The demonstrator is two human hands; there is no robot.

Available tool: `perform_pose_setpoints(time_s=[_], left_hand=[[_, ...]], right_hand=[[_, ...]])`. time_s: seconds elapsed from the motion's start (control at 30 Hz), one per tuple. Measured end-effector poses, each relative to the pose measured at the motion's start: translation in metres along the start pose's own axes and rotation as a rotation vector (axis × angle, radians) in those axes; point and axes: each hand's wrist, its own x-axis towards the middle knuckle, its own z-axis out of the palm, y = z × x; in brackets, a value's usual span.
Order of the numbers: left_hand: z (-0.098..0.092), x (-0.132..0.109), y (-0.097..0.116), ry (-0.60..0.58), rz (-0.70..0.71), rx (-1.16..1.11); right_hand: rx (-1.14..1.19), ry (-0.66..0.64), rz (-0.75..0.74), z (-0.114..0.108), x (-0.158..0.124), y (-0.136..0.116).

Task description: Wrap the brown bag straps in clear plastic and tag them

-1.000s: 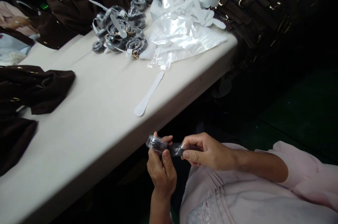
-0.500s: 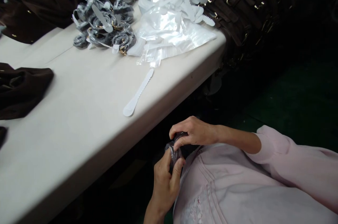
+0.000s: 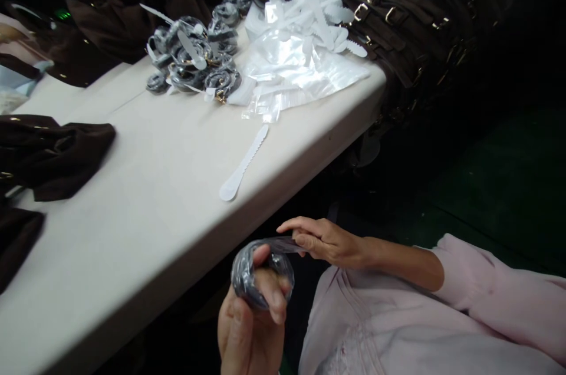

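On the left, brown cloth pieces (image 3: 66, 157) lie upon the counter (image 3: 154, 174); then comes a heap of wrapped coils (image 3: 179, 56); next is one white notched strip (image 3: 243, 165); my left hand (image 3: 254, 325) is curled, its fingers inside the plastic-wrapped coil (image 3: 242, 275), near the counter's edge; clear film (image 3: 283, 243) stretches from it to my right hand (image 3: 327, 242), which pinches it, almost closed; further right are buckled straps (image 3: 398, 27).

Dark grey coil (image 3: 242, 273), white tag (image 3: 241, 170), pink sleeve (image 3: 486, 298)
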Motion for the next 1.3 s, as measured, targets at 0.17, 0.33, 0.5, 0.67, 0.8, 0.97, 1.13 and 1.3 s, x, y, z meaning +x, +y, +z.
perform_pose_setpoints(time_s=[0.17, 0.33, 0.5, 0.67, 0.8, 0.97, 1.13, 1.3], left_hand=[[0.004, 0.017, 0.007, 0.231, 0.044, -0.050], [0.005, 0.026, 0.002, 0.346, 0.224, 0.139], [-0.002, 0.026, -0.012, 0.259, 0.327, 0.483], [-0.019, 0.023, -0.025, 0.051, 0.382, 0.995], [-0.035, 0.025, -0.033, -0.182, 0.521, 1.337], [-0.039, 0.019, -0.038, -0.331, 0.354, 1.327], [-0.030, 0.003, -0.034, -0.383, -0.068, 0.975], [-0.022, 0.000, -0.026, -0.478, -0.301, 0.861]], right_hand=[[-0.278, 0.073, -0.353, 0.007, 0.001, 0.010], [-0.366, 0.161, -0.295, 0.010, 0.003, 0.007], [0.136, -0.106, 0.111, 0.010, -0.004, -0.013], [0.445, -0.221, 0.304, 0.008, -0.015, -0.023], [0.414, -0.187, 0.311, 0.000, -0.018, -0.033], [-0.153, 0.027, 0.068, -0.021, -0.010, -0.044], [-0.158, -0.159, -0.045, -0.041, 0.005, -0.030], [-0.133, -0.353, -0.082, -0.046, 0.014, -0.011]])
